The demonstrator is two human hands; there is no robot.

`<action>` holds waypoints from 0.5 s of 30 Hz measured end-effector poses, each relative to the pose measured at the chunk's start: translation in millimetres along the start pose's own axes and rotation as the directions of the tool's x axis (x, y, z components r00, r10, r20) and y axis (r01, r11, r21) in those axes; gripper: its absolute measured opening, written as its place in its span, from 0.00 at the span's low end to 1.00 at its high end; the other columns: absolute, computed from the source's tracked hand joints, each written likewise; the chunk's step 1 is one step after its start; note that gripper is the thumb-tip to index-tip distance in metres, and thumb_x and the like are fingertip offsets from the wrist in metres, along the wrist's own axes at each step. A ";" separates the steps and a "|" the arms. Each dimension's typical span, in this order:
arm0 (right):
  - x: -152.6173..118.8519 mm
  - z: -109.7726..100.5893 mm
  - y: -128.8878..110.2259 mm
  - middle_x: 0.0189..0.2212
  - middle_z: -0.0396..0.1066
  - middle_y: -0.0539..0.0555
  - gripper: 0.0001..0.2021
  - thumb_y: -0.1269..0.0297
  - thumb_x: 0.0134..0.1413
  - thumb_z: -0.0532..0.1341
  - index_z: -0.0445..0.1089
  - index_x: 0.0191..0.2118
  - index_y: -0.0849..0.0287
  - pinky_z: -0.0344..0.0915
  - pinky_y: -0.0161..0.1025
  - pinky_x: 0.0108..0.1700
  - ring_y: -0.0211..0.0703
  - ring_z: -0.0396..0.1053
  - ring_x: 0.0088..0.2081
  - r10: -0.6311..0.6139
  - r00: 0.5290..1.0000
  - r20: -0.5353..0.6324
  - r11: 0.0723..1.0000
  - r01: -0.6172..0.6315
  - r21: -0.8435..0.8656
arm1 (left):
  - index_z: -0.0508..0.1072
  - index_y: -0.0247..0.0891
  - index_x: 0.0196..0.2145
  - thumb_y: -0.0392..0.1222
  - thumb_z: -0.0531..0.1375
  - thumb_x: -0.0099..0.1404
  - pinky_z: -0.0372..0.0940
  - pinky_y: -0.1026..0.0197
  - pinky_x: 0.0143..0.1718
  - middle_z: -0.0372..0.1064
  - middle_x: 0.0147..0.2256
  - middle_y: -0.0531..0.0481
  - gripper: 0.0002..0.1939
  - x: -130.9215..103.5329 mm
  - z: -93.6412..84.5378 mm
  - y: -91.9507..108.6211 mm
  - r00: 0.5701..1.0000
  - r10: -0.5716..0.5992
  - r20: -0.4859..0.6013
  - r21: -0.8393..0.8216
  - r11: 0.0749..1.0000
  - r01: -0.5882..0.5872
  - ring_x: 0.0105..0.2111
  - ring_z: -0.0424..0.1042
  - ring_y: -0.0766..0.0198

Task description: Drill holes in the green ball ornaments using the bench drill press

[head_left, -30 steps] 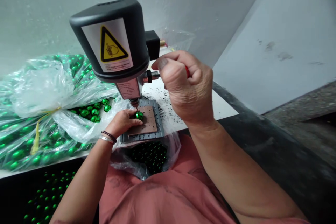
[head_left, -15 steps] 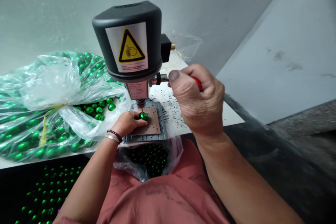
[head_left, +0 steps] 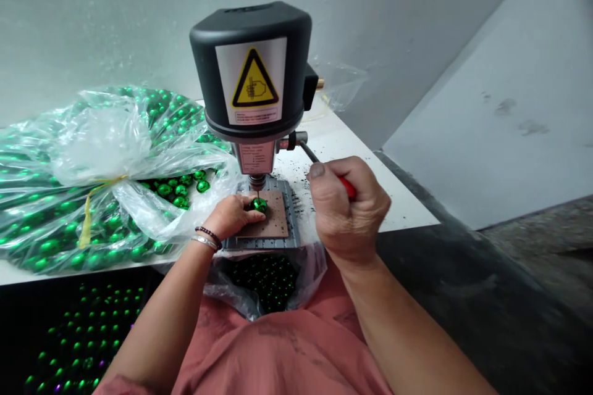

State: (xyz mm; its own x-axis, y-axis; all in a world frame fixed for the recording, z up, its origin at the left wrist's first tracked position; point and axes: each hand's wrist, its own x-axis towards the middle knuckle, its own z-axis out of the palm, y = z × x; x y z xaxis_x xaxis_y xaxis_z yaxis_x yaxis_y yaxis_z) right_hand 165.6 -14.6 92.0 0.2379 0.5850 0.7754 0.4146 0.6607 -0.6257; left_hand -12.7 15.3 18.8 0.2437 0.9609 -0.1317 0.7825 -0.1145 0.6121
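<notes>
A bench drill press with a black motor cover and a yellow warning sign stands in front of me. Under its bit, a shiny green ball rests on a brown board over the grey base. My left hand pinches the ball from the left, thumb in front and fingers behind. The thin bit reaches down to the top of the ball; whether it has entered cannot be made out. My right hand is wrapped round the red grip of the feed lever.
On the left, a large clear plastic bag of green balls covers the white table; several loose balls lie near its opening. Dark shavings litter the table by the base. Below the table edge is another plastic bag with green balls.
My right hand has pulled the lever downward, toward me. The bit sits lower against the ball. My left hand keeps holding the ball, and the whole view has shifted slightly.
</notes>
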 end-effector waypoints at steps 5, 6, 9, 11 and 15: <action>-7.2 4.6 5.3 0.15 0.57 0.43 0.10 0.65 0.52 0.56 0.62 0.23 0.60 0.57 0.27 0.24 0.26 0.57 0.19 0.021 0.999 -0.037 1.000 -0.020 0.024 | 0.75 0.41 0.38 0.48 0.59 0.54 0.61 0.63 0.38 0.74 0.35 0.53 0.15 -0.6 -0.8 2.2 1.000 -0.002 0.009 -0.021 1.000 0.002 0.34 0.70 0.62; -8.5 5.4 6.5 0.16 0.58 0.44 0.10 0.65 0.53 0.56 0.62 0.23 0.59 0.58 0.28 0.25 0.26 0.58 0.20 0.033 0.999 -0.038 0.999 -0.032 0.029 | 0.75 0.41 0.37 0.48 0.59 0.54 0.61 0.63 0.38 0.74 0.35 0.53 0.15 -0.7 -0.8 2.1 1.000 0.005 0.008 -0.025 1.000 -0.005 0.34 0.70 0.62; -15.1 7.5 11.6 0.17 0.60 0.44 0.09 0.65 0.53 0.56 0.62 0.24 0.59 0.59 0.29 0.26 0.28 0.62 0.23 0.072 0.996 -0.047 0.996 -0.069 0.059 | 0.75 0.41 0.36 0.49 0.59 0.54 0.61 0.64 0.36 0.74 0.34 0.54 0.14 -0.7 -0.6 1.1 1.000 0.012 0.001 -0.024 1.000 -0.012 0.33 0.70 0.63; -21.6 8.8 16.2 0.18 0.61 0.45 0.08 0.65 0.53 0.55 0.63 0.24 0.59 0.59 0.30 0.27 0.29 0.63 0.23 0.089 0.996 -0.031 0.992 -0.086 0.088 | 0.75 0.41 0.36 0.49 0.58 0.54 0.60 0.64 0.35 0.74 0.33 0.54 0.14 -0.8 -0.3 0.8 1.000 0.010 -0.003 -0.009 1.000 -0.011 0.32 0.69 0.63; -24.6 9.9 17.4 0.18 0.61 0.45 0.08 0.64 0.53 0.55 0.63 0.25 0.59 0.58 0.31 0.26 0.29 0.61 0.23 0.113 0.993 -0.021 0.988 -0.111 0.108 | 0.75 0.41 0.35 0.49 0.59 0.54 0.60 0.64 0.33 0.74 0.33 0.54 0.13 -1.0 0.4 2.1 1.000 0.020 -0.018 0.043 0.999 -0.020 0.32 0.69 0.63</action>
State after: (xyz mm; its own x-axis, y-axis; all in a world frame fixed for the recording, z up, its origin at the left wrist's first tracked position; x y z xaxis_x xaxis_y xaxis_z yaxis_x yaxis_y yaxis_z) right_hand 158.3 -12.8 61.2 0.3020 0.6460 0.7010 0.2883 0.6390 -0.7131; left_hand -11.1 14.0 19.9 0.2494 0.9626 -0.1055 0.8013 -0.1440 0.5807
